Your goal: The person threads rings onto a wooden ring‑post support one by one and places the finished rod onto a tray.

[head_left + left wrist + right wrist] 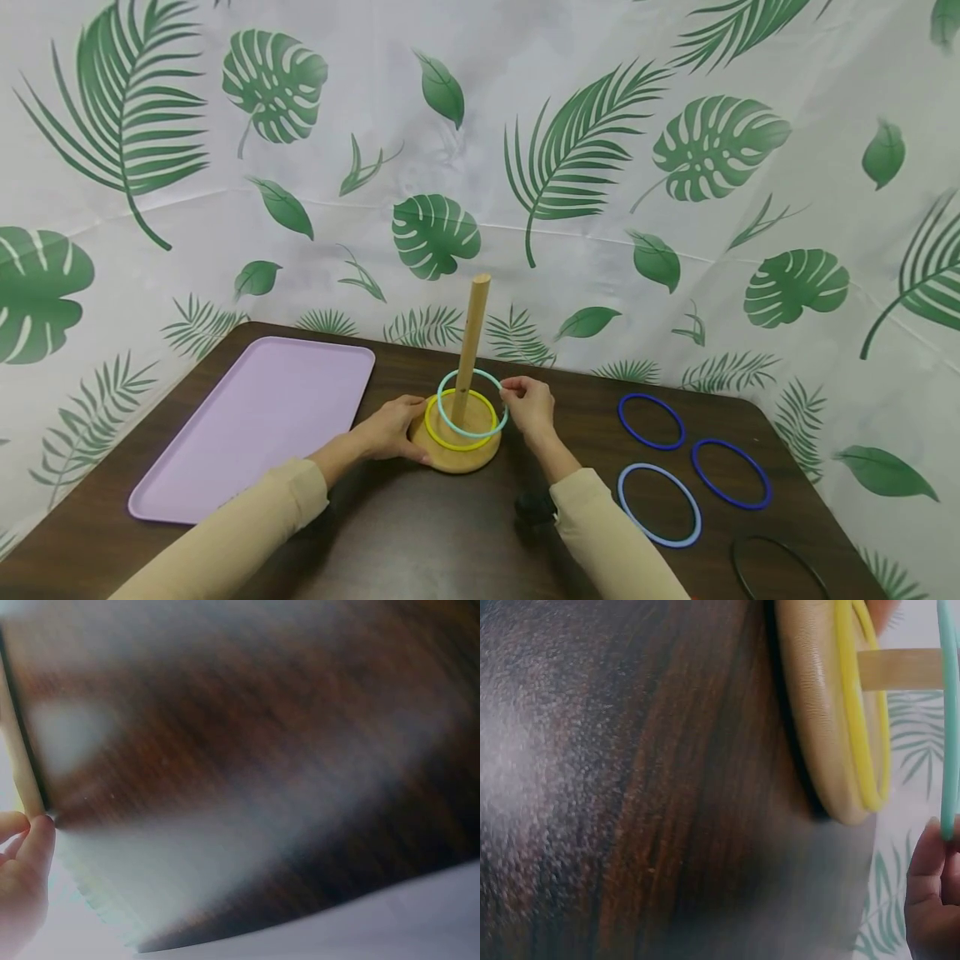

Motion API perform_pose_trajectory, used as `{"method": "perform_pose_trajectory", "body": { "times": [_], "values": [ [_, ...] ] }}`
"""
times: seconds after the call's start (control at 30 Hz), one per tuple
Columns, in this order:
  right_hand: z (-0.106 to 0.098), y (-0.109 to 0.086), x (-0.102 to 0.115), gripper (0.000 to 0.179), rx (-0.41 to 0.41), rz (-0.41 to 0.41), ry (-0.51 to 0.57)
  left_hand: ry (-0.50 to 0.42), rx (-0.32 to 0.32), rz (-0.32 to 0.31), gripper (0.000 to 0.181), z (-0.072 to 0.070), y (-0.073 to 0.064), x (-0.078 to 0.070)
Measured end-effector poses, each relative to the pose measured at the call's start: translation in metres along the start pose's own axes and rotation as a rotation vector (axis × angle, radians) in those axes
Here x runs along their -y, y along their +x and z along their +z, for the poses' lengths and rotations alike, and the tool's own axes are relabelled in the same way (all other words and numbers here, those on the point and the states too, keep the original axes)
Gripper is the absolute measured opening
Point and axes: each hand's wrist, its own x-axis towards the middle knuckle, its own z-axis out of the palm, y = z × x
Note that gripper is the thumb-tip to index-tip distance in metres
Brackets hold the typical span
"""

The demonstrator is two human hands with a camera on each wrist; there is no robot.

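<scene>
The stand [468, 354] was smooth wood, the teal ring [949, 727] smooth plastic, the bench [420, 542] glossy wood-grain, the far backdrop [337, 217] creased cloth.

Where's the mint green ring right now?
In the head view, the mint green ring is below centre, around the wooden post and above the yellow ring, its right side pinched by the right hand.

Dark table [420, 542] — tray [255, 425], base [459, 462], blue rings [672, 544]

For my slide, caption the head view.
Right hand pinches a mint-green ring around the wooden peg, above a yellow ring; left hand grips the round base.
</scene>
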Motion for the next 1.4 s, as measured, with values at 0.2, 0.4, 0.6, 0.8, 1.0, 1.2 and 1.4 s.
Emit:
{"method": "perform_pose_trajectory", "body": {
  "times": [0.2, 0.4, 0.6, 0.8, 1.0, 1.2, 1.4],
  "values": [
    [0.004, 0.000, -0.003, 0.007, 0.004, 0.026, -0.024, -0.024, 0.013, -0.012, 0.090, 0.000, 0.000, 0.000],
    [0.008, 0.000, -0.004, 0.008, 0.017, 0.054, -0.057, -0.015, 0.006, 0.006, 0.090, 0.000, -0.001, 0.000],
    [0.012, -0.001, -0.005, 0.008, 0.030, 0.083, -0.087, -0.002, -0.004, 0.028, 0.091, 0.000, -0.001, 0.001],
    [0.016, -0.001, -0.006, 0.008, 0.033, 0.080, -0.087, 0.008, -0.009, 0.033, 0.091, 0.000, -0.001, 0.001],
    [0.018, -0.002, -0.005, 0.007, 0.045, 0.100, -0.097, 0.017, -0.018, 0.038, 0.091, -0.001, -0.002, 0.001],
    [0.019, -0.003, -0.004, 0.007, 0.037, 0.085, -0.110, 0.025, -0.027, 0.053, 0.090, -0.001, -0.002, 0.001],
    [0.021, -0.003, -0.004, 0.007, 0.035, 0.086, -0.111, 0.016, -0.027, 0.051, 0.089, -0.001, -0.003, 0.001]
  ]
}}
